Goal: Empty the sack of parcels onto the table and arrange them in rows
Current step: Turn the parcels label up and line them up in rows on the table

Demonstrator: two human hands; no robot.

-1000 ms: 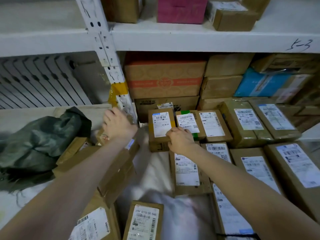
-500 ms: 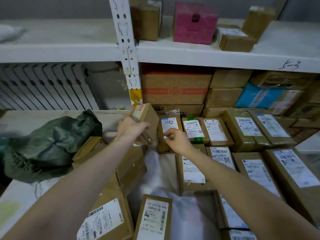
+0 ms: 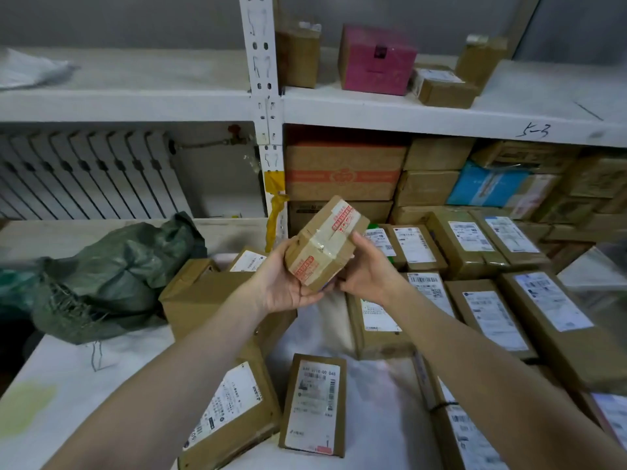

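A small brown parcel (image 3: 324, 244) sealed with white tape printed in red is lifted above the table, tilted. My left hand (image 3: 283, 284) cups it from the left and below. On its right side my right hand (image 3: 368, 271) grips it, thumb on the top edge. The green woven sack (image 3: 112, 279) lies crumpled on the table's left. Labelled cardboard parcels lie in rows (image 3: 488, 313) on the right of the white table (image 3: 380, 401). Loose parcels (image 3: 203, 296) are piled at centre left, and two more (image 3: 315, 403) lie nearer me.
A white metal shelf post (image 3: 263, 96) rises behind the table. The upper shelf carries a pink box (image 3: 376, 59) and brown boxes. Stacked cartons (image 3: 342, 171) fill the shelf behind the rows. A white radiator (image 3: 84, 174) stands at the back left.
My left hand picked a small taped parcel off the loose pile and raised it. My right hand left the row parcel it touched and came over to grip this one.
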